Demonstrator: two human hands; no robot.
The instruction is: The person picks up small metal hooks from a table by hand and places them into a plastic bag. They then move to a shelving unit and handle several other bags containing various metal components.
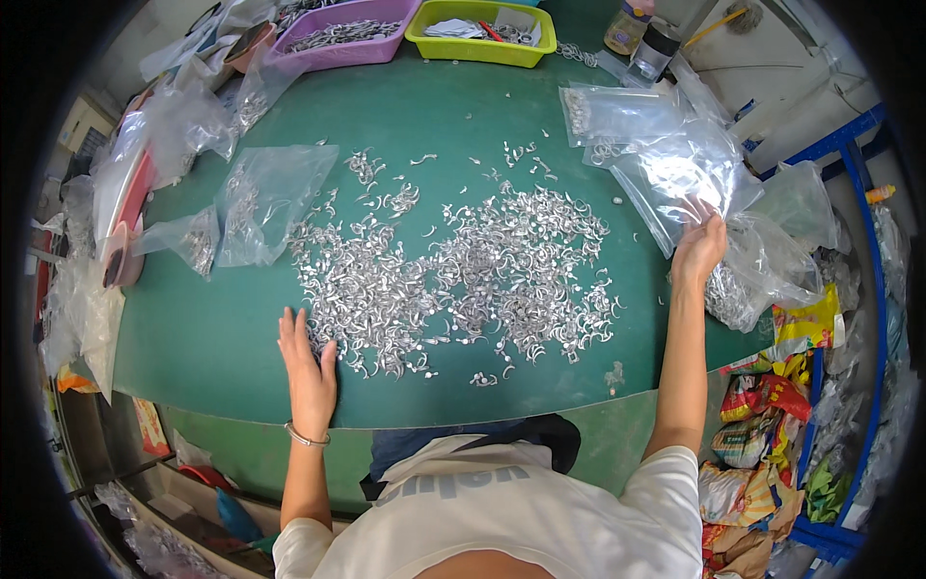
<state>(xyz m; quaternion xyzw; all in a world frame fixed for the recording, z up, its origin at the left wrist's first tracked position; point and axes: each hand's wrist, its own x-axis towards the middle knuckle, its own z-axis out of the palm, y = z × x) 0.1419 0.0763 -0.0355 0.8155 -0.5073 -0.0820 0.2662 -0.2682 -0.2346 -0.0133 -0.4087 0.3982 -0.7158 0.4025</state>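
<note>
Left hand [310, 376] was open just beside the metal pieces [482, 265] heaped on the counter [424, 116]; right hand [699, 251] touched the clear bags [666, 174], its grip undetermined. Sound handling appeared to require separating bags by their edges, without scattering pieces.

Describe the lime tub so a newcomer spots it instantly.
Follow the green table past the heap of silvery pieces to its far edge. The lime tub there holds a slim red item, unlike the purple tub on its left.
</note>
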